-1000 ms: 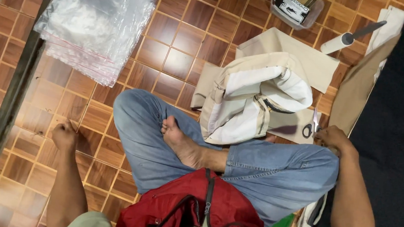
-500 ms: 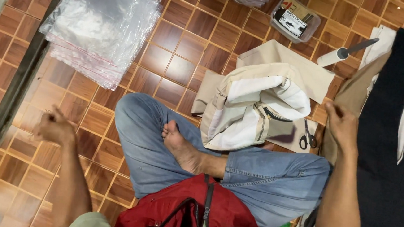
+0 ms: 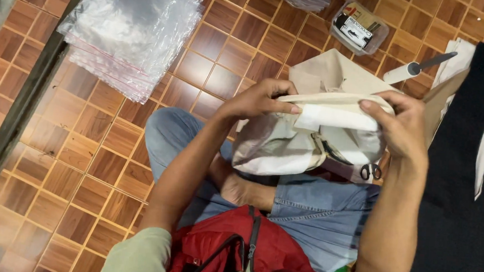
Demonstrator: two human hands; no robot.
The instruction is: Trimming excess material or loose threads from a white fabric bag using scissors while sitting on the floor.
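Both hands are up on the cream canvas tote bag [image 3: 309, 143], which sits over the crossed legs in blue jeans at roughly the centre of the view. The left hand [image 3: 258, 100] has its fingers pinched on the folded top edge at about 10 o'clock of the bag, and the right hand [image 3: 399, 127] grips the same edge at about 2 o'clock, so both are clenched on fabric, not loose.

What could go sideways, in my opinion:
- The small black-handled scissors [image 3: 371, 172] lie just beside the bag at its 4 o'clock, right under the right wrist. Drop the wrist or tug the bag and they could snag the cloth or nick skin.
- The white-handled knife [image 3: 414, 67] on the floor at 1 o'clock has its blade bare, near the pile of black cloth [image 3: 467, 169]. A reach that way could catch it.
- The stack of clear zip plastic bags [image 3: 130, 29] at 10 o'clock looks slippery and could slide apart if bumped.

Count: one tote in hand, one flat beige piece under it, one pair of scissors, one knife, one clear plastic box [image 3: 358, 26] at 12 o'clock, one stack of bags (too many to count), and one red backpack [image 3: 233, 255] at 6 o'clock.
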